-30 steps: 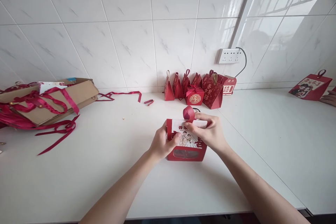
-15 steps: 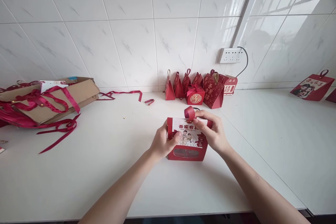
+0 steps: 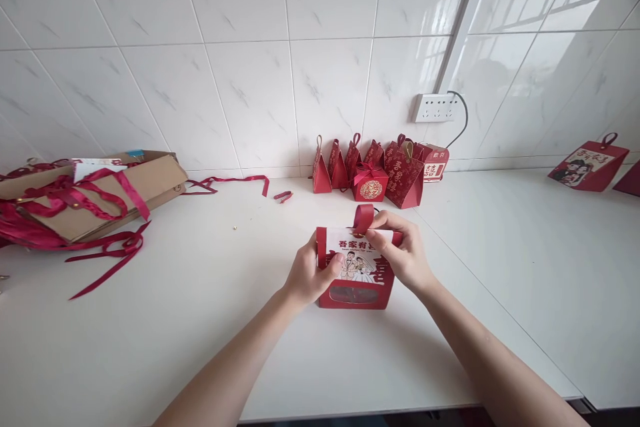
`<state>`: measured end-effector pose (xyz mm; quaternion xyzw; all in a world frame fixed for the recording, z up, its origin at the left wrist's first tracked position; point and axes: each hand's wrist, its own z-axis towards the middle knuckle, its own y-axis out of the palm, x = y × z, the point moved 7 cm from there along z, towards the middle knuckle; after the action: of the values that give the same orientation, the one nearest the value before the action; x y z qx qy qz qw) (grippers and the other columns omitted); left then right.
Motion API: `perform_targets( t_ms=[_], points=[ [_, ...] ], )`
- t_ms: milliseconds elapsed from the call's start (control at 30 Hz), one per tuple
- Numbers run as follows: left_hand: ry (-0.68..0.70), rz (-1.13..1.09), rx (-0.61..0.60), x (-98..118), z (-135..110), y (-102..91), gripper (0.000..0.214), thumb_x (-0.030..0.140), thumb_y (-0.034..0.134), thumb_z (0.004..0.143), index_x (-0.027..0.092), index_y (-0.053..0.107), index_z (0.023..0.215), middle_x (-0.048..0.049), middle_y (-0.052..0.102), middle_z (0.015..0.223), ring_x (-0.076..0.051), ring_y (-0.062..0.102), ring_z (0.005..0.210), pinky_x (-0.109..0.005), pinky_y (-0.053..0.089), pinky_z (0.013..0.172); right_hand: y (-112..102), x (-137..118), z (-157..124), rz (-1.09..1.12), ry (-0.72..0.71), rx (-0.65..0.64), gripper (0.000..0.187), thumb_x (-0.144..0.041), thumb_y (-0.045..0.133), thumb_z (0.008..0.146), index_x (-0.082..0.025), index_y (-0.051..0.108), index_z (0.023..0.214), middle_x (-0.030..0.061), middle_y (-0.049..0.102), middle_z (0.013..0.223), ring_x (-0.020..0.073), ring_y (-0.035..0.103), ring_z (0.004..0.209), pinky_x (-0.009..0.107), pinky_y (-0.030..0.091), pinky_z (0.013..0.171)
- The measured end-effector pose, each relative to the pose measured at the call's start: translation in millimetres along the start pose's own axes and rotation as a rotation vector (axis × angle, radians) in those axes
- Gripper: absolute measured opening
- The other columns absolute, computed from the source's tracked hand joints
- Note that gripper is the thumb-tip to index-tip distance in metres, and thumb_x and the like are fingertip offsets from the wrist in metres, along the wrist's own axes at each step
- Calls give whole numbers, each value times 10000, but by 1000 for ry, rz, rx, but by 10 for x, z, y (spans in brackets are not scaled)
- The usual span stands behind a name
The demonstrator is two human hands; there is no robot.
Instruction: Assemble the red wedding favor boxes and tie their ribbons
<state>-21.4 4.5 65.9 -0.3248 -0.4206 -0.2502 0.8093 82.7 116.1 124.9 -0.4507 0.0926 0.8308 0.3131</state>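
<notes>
A red gift box [image 3: 356, 297] stands on the white table, its front printed with a cartoon couple on white above an oval clear window. My left hand [image 3: 311, 270] grips its left side, thumb laid on the printed front and fingers hidden behind. At the top edge, my right hand [image 3: 403, 250] pinches the box near the base of a red ribbon loop [image 3: 364, 217], thumb in front and fingers behind. The loop stands up from the middle of the top. A thin dark cord end shows just behind the right fingers.
Several small red gift boxes [image 3: 373, 185] stand by the tiled wall. At left lies an open cardboard box [image 3: 155, 177] with red ribbons [image 3: 120, 247] spilling out. Another red box [image 3: 589, 165] stands far right. A power strip [image 3: 434, 108] is on the wall.
The ribbon loop stands more upright and narrower than before. Both hands keep nearly the same hold on the box; the whole view has shifted slightly.
</notes>
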Motion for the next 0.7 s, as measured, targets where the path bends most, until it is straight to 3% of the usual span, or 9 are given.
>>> perform_targets(
  t_ms=[167, 367, 700],
  points=[
    [7, 19, -8, 19, 4, 7, 344, 448, 537, 812, 162, 557, 1003, -50, 683, 816, -185, 637, 703, -287, 506, 637, 6, -96, -8, -54, -98, 1, 52, -236, 612, 748, -200, 642, 771, 16, 685, 777, 158, 633, 698, 251, 501, 620],
    [18, 4, 11, 16, 1, -8, 337, 440, 543, 813, 163, 557, 1006, -63, 697, 865, -201, 656, 770, -295, 518, 675, 2, -34, 5, -60, -16, -10, 87, -272, 617, 728, -186, 633, 721, 11, 654, 684, 136, 570, 578, 234, 446, 509],
    [-9, 12, 4, -12, -3, -12, 342, 469, 537, 803, 171, 559, 970, -45, 683, 813, -188, 640, 719, -285, 508, 647, 27, 14, 7, 8, 25, -60, 150, -306, 626, 740, -187, 573, 666, -1, 613, 637, 117, 511, 529, 227, 410, 485]
  ],
)
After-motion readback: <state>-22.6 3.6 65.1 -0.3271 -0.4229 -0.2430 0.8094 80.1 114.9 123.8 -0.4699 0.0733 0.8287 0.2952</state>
